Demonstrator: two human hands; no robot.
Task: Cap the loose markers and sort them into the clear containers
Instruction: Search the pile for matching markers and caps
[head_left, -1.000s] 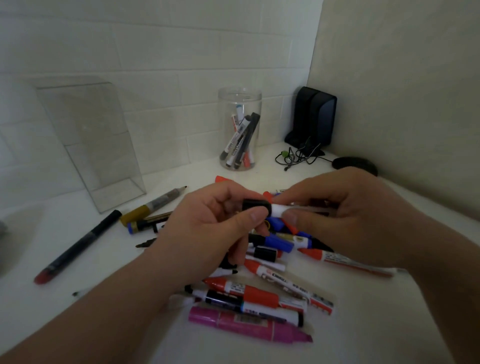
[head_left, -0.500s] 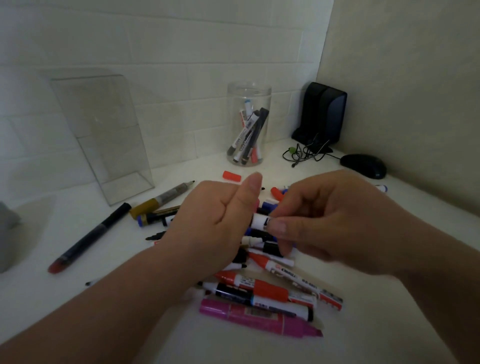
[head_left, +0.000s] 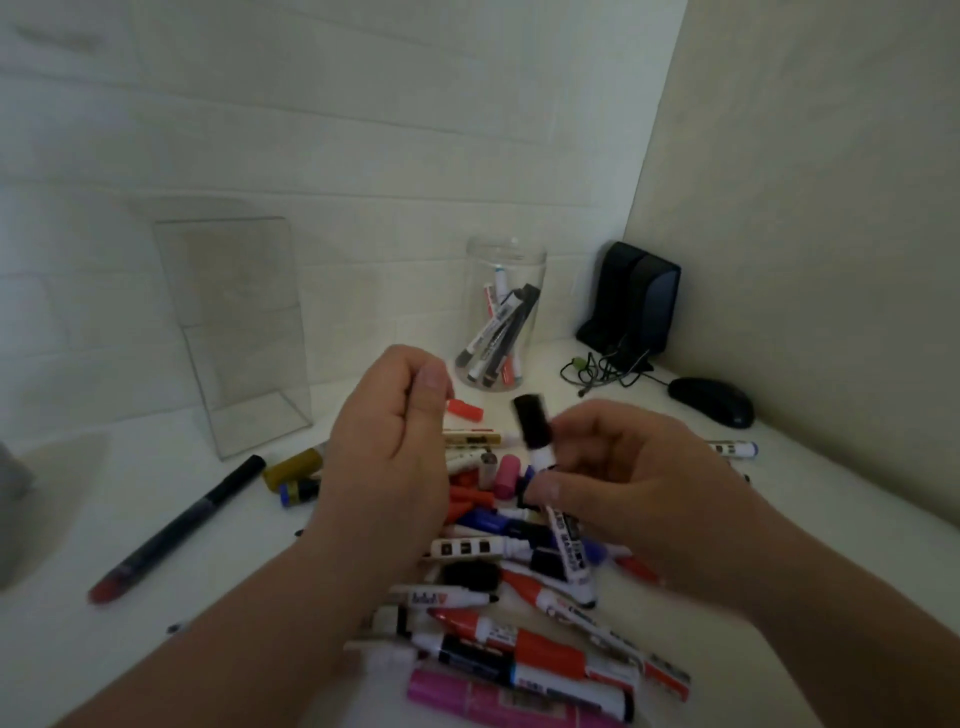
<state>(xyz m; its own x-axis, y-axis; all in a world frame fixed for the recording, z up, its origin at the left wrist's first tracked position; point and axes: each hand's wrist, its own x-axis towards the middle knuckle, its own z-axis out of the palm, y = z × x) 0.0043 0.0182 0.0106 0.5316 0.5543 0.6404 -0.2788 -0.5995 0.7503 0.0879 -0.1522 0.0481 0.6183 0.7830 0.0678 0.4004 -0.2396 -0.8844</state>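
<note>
Since the white-barrelled marker with a black cap (head_left: 536, 439) looks capped, I read the step in hand as the transfer to a container. Give the cap a firm press along the barrel axis first; blur hides whether it sits flush. The right hand (head_left: 639, 493) is at 3 o'clock of the loose marker pile (head_left: 519, 597). It pinches the barrel between thumb and curled fingers, cap end pointing up toward 12 o'clock, held above the pile. The left hand (head_left: 395, 447) is over the pile's 10 o'clock edge, fingers curled into a loose fist, thumb up. Nothing visible is in it and it's off the marker. The tall clear round jar (head_left: 506, 270) is at 12 o'clock and already holds several white-barrelled markers, so it's the likely target. The clear rectangular box (head_left: 234, 332) is at 10 o'clock with no markers visible in it. Suggest lifting clear of the pile, coming over the jar rim from above and dropping in near-vertical. The jar is narrow, so a side knock could tip it; use the free left hand to steady it. A loose red cap (head_left: 465, 409) lies on the white tabletop (head_left: 779, 649) between pile and jar, so don't sweep it.
</note>
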